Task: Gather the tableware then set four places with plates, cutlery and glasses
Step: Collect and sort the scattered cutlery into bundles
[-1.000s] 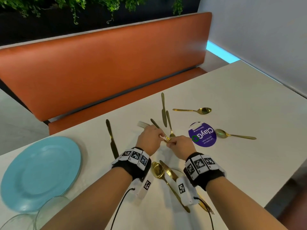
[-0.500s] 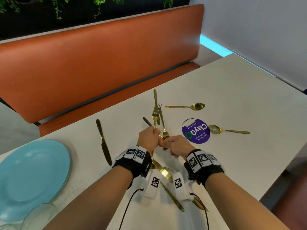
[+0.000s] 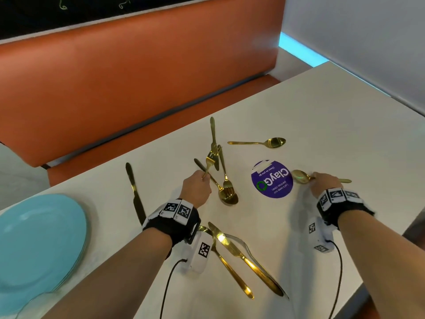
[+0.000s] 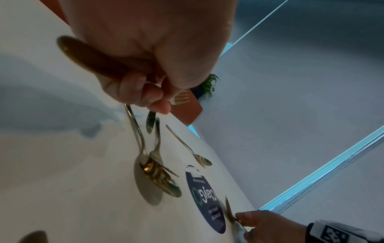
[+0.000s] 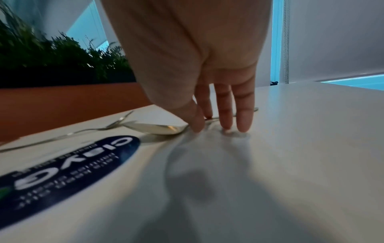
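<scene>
On the white table [image 3: 322, 125], just right of the purple round sticker [image 3: 272, 179], the right hand [image 3: 323, 184] has been moved off to a lone spoon [image 3: 301, 176]. Half a second ago both hands were bunched together over the middle pile, so the handover there looks finished. In the right wrist view the fingers [image 5: 243, 115] are stretched down straight to the tabletop, with the thumb and first finger closed in on the spoon's neck. A proper pinch can't quite be confirmed; the spoon is still lying flat.

A gold fork [image 3: 210, 161] is gripped in the left hand [image 3: 196, 188], fingers curled round the handle, tines up. Another handle is seen sticking out of that fist in the left wrist view, so probably more than one piece is held. So gathering is well underway, and no place has been set yet.

All the cutlery is thin, glossy, gold-coloured metal, hard and slippery on that smooth matt top. One more spoon [image 3: 274, 142] is left further back, and a knife [image 3: 135, 194] by the stack of glazed blue plates [image 3: 39, 245].
</scene>
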`<action>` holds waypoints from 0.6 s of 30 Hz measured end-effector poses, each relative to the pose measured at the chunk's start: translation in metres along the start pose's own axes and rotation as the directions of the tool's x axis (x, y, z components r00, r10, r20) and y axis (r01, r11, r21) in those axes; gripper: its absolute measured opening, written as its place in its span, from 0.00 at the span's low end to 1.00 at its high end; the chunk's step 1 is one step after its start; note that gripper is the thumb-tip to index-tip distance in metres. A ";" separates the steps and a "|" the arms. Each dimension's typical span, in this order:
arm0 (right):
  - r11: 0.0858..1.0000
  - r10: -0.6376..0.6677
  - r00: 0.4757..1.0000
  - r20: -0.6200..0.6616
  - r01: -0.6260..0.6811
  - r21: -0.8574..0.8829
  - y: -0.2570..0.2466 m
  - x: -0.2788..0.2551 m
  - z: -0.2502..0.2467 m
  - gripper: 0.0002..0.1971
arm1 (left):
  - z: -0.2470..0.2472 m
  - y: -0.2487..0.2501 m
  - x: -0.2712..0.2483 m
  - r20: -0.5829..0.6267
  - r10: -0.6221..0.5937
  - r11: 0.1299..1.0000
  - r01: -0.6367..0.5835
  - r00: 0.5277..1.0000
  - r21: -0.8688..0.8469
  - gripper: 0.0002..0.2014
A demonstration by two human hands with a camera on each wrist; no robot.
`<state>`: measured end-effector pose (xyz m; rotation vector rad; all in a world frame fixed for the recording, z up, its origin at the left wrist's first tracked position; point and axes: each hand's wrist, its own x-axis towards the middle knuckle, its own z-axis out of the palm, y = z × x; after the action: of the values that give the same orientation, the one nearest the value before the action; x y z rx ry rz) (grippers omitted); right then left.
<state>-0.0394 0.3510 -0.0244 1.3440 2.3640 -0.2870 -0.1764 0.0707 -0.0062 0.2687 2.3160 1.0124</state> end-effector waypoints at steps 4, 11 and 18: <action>0.988 -0.025 1.000 0.002 0.025 -0.150 0.003 -0.003 0.000 0.16 | 0.003 0.003 0.002 0.013 -0.013 1.000 0.013 1.000 -0.021 0.17; 0.987 -0.080 0.995 -0.052 0.072 -0.143 0.001 -0.011 0.009 0.14 | 0.002 0.008 -0.001 0.028 0.024 0.999 -0.023 0.999 -0.044 0.17; 0.777 -0.114 0.991 0.075 0.042 0.627 -0.053 -0.034 -0.008 0.05 | 0.005 0.012 -0.002 0.025 0.010 0.982 -0.005 1.000 -0.190 0.15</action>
<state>-0.0716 0.2998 -0.0028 1.4398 2.3182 -1.2362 -0.1727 0.0812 0.0004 0.2120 2.1773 1.2174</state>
